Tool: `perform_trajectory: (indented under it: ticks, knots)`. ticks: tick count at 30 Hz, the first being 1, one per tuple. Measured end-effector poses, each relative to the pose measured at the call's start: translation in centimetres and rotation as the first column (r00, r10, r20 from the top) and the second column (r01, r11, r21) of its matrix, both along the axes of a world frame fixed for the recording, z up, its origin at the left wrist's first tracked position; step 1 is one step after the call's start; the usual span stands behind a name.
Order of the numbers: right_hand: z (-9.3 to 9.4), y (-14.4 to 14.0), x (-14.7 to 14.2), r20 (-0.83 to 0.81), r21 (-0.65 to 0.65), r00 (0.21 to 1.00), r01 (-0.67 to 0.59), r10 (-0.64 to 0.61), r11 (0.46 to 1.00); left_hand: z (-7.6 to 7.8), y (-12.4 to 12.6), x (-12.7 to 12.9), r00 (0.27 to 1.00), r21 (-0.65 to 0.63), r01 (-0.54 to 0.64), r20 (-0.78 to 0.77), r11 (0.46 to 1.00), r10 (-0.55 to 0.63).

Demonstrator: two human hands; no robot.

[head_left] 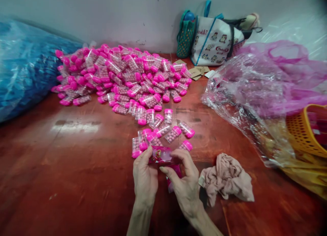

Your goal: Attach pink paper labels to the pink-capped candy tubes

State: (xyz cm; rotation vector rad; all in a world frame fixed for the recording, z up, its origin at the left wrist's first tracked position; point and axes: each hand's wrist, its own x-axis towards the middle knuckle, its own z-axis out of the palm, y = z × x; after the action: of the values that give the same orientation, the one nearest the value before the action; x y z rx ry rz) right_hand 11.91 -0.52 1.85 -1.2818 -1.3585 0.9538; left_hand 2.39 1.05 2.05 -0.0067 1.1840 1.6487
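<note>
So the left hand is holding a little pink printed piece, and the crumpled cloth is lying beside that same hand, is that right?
Not quite: the crumpled cloth is lying beside the right hand, as the head view shows. The left hand is indeed holding the little pink printed piece.

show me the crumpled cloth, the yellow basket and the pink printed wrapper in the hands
crumpled cloth (228, 181): head view, middle of its folds
yellow basket (301, 133): head view, its wall with holes
pink printed wrapper (158, 155): head view, its printed face
</note>
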Motion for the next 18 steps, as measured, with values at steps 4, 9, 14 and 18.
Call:
perform_trajectory:
  ticks: [4, 9, 14, 18]
  knots:
    - [-0.2, 0.2, 0.1, -0.021, -0.042, 1.0, 0.002, -0.002, 0.999, -0.3, 0.0, 0.4, 0.999, 0.014, 0.03, -0.023, 0.999, -0.03]
    - [0.0, 0.4, 0.2, -0.056, -0.048, 0.997, -0.054, 0.051, 0.997, -0.4, -0.2, 0.7, 0.976, 0.077, 0.157, -0.165, 0.985, -0.143]
    - [0.0, 0.9, 0.7, -0.131, -0.09, 0.991, -0.027, 0.015, 0.996, -0.7, -0.8, -0.1, 0.878, 0.251, 0.394, -0.386, 0.884, -0.282]
    - [0.2, 0.9, 0.8, -0.145, -0.061, 0.989, -0.039, 0.029, 0.997, -1.1, -0.9, -0.2, 0.884, 0.236, 0.354, -0.401, 0.905, -0.241]
